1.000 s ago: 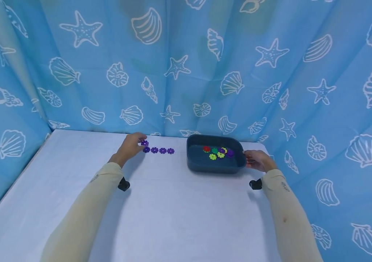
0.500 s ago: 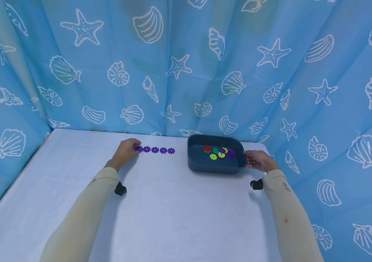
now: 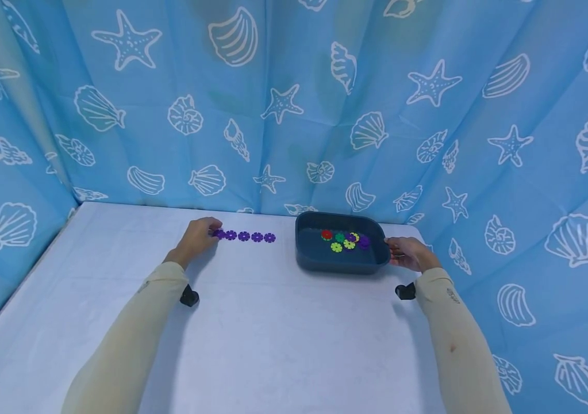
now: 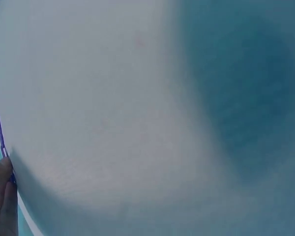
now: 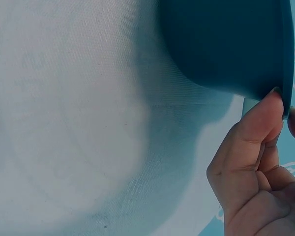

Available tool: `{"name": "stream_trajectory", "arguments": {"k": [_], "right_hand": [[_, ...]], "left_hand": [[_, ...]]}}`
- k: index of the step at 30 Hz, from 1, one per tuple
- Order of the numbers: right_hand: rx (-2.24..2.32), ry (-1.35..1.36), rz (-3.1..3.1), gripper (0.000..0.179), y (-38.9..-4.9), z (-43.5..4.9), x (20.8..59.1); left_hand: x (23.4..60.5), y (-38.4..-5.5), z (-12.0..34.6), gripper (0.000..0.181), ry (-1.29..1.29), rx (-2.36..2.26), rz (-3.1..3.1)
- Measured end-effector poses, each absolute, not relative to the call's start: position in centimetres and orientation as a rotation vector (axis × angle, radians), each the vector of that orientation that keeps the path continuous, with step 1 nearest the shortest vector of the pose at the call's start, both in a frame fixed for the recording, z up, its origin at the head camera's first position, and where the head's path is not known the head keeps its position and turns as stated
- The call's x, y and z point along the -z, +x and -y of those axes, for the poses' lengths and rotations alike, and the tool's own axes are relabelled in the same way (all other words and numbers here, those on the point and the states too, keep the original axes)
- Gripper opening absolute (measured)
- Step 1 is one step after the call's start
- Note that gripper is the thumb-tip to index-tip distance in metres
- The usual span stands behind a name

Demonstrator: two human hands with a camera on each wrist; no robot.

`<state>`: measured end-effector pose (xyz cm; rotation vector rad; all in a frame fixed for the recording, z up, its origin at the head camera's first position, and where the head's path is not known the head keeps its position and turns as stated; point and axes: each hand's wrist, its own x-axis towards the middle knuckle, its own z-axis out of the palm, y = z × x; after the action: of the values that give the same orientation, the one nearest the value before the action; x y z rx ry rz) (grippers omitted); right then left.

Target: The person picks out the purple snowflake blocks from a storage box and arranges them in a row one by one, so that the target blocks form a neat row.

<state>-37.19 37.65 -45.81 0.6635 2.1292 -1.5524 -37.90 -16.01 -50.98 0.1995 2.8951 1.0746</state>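
Several purple flower-shaped discs (image 3: 243,236) lie in a straight row at the back of the white table. My left hand (image 3: 196,238) is at the row's left end, where it pinches the outermost purple flower disc (image 3: 219,234) between thumb and fingers; the left wrist view shows these fingertips (image 4: 4,169) at the edge-on purple line. On the right, a dark blue-grey tub (image 3: 340,264) holds red, green, yellow and purple flower discs (image 3: 349,245). My right hand (image 3: 409,253) grips the tub's right rim, thumb on one side and fingers on the other, as the right wrist view shows.
A blue curtain (image 3: 294,144) with white shells and starfish hangs right behind the table (image 3: 273,333) and along its sides. Each sleeve carries a small black wrist camera (image 3: 189,296).
My left hand has moved slightly left and lower, bringing its purple disc from above the row down into line at its left end. My right hand stays on the tub.
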Motion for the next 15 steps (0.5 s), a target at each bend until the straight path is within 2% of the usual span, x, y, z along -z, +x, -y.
{"name": "stream_trajectory", "arguments": {"k": [15], "right_hand": [[1.551, 0.653, -2.117, 0.046, -37.15, -37.72, 45.65]], "left_hand": [[51.01, -37.84, 16.27, 0.045, 0.171, -1.125, -2.860]]}}
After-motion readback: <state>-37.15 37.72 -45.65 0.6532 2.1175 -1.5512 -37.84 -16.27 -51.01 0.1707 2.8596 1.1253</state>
